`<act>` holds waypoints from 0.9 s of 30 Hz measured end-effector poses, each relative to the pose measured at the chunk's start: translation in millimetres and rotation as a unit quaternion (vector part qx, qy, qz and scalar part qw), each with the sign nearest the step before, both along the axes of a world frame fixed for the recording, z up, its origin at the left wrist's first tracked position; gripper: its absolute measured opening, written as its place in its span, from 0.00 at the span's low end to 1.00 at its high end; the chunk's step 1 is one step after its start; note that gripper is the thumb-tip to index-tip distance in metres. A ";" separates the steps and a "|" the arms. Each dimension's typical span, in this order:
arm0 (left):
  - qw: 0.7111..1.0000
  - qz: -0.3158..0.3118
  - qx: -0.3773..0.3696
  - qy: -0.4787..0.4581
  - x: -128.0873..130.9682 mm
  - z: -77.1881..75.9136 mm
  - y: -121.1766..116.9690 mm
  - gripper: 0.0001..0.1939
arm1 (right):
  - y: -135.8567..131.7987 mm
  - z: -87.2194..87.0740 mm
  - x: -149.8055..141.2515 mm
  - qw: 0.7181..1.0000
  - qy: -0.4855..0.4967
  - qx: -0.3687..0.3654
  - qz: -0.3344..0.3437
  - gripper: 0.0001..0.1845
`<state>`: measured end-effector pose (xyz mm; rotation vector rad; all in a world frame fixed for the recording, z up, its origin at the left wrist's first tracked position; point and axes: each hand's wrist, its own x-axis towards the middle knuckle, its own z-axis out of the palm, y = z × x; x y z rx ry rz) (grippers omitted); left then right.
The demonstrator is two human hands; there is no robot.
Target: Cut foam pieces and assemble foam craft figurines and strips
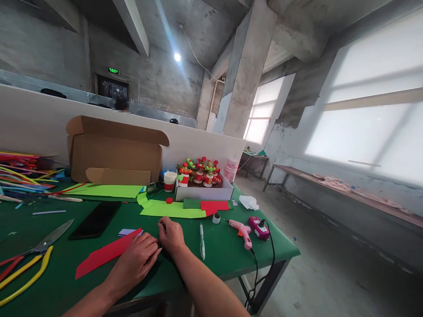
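Paper strip [104, 256], red, partly covered by left hand [140, 255].

Includes a bare left hand [137, 256] and a bare right hand [172, 235], with slim fingers [150, 241] and softly rounded knuckles. Shows a fingernail [159, 251] reaching past one fingertip of the left hand (too small to tell if polished). Continues into a left forearm [95, 297] and a right forearm [209, 281], both bare, narrow near the hands and wider toward the bottom edge.
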<state>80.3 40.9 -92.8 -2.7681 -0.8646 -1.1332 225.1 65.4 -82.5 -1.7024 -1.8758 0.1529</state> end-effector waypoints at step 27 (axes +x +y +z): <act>1.000 0.016 0.018 0.012 -6.4 -6.2 0.7 0.20 | 1.1 2.2 0.8 1.000 0.018 0.002 0.002 0.10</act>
